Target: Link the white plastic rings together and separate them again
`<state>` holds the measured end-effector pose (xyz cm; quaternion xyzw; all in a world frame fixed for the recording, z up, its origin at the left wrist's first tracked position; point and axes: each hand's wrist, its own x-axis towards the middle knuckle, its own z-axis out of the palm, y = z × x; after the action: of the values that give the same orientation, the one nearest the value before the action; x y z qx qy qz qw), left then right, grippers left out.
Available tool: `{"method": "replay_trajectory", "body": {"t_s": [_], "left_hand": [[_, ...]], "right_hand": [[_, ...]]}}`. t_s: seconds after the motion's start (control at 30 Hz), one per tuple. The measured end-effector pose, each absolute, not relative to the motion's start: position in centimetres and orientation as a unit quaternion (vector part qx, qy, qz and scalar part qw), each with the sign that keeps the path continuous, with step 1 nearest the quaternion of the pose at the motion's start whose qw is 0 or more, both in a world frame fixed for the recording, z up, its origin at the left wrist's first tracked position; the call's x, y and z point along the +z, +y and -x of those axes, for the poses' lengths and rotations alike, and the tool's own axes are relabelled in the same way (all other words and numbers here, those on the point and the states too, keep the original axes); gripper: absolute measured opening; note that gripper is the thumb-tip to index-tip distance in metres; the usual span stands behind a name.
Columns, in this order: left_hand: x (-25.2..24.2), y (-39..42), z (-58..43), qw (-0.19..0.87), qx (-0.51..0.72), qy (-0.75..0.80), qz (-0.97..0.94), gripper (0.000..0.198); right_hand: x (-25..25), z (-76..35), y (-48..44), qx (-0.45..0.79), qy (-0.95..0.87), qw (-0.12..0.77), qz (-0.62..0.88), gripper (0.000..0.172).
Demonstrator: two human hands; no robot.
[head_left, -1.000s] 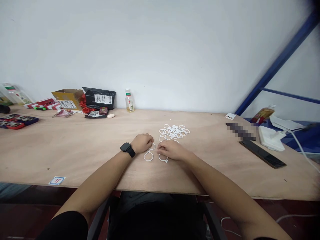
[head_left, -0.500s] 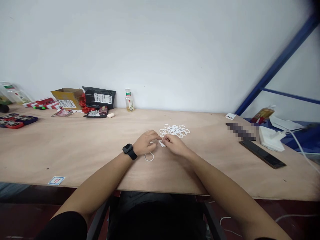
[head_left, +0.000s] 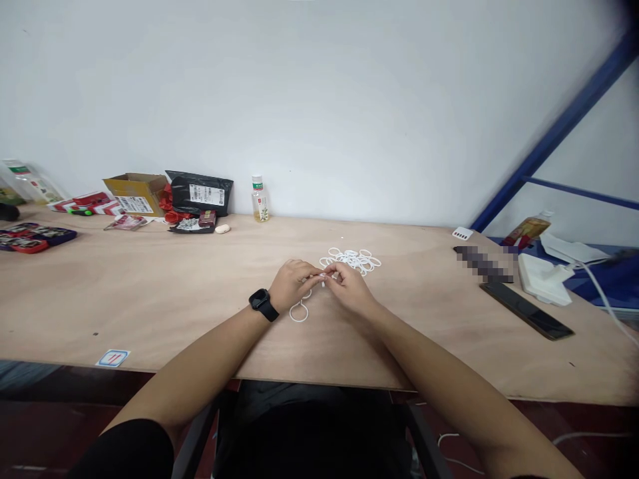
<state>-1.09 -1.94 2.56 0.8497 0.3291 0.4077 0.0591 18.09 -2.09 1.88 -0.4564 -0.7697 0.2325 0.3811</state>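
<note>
My left hand (head_left: pixel 293 283), with a black watch at the wrist, is closed in a pinch. Its fingertips meet those of my right hand (head_left: pixel 348 285), also pinched, just in front of a pile of thin white rings (head_left: pixel 352 258). Between the fingertips shows a small white piece (head_left: pixel 323 284), mostly hidden, so its exact shape cannot be made out. Below my left palm lies a white ring (head_left: pixel 299 320), touching or linked to another white ring (head_left: pixel 307 295) that is partly covered by the hand.
Along the wall stand a bottle (head_left: pixel 259 203), a black parcel bag (head_left: pixel 200 193) and an open cardboard box (head_left: pixel 136 193). At right lie a phone (head_left: pixel 526 311) and a white charger (head_left: pixel 544 279). A numbered sticker (head_left: pixel 113 358) sits near the table's front edge.
My fingertips have come together, and the small white pieces that lay under them are now mostly covered by the fingers. The view has shifted very slightly.
</note>
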Motion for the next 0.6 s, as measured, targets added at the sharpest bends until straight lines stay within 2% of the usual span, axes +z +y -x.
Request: {"method": "replay_trajectory", "body": {"t_s": [0.17, 0.4, 0.5, 0.6], "left_hand": [[2.0, -1.5, 1.2, 0.080, 0.461, 0.365, -0.805, 0.027], [2.2, -1.7, 1.1, 0.100, 0.459, 0.308, -0.827, 0.021], [2.2, -1.7, 1.0, 0.094, 0.462, 0.308, -0.827, 0.018], [2.2, -1.8, 1.1, 0.103, 0.454, 0.322, -0.824, 0.015]], "right_hand": [[1.8, -18.2, -2.0, 0.308, -0.768, 0.412, 0.381, 0.023], [0.8, -17.8, -2.0, 0.353, -0.705, 0.479, 0.386, 0.028], [0.8, -17.8, -2.0, 0.372, -0.697, 0.479, 0.383, 0.031], [1.0, -18.0, -2.0, 0.359, -0.711, 0.467, 0.385, 0.027]]}}
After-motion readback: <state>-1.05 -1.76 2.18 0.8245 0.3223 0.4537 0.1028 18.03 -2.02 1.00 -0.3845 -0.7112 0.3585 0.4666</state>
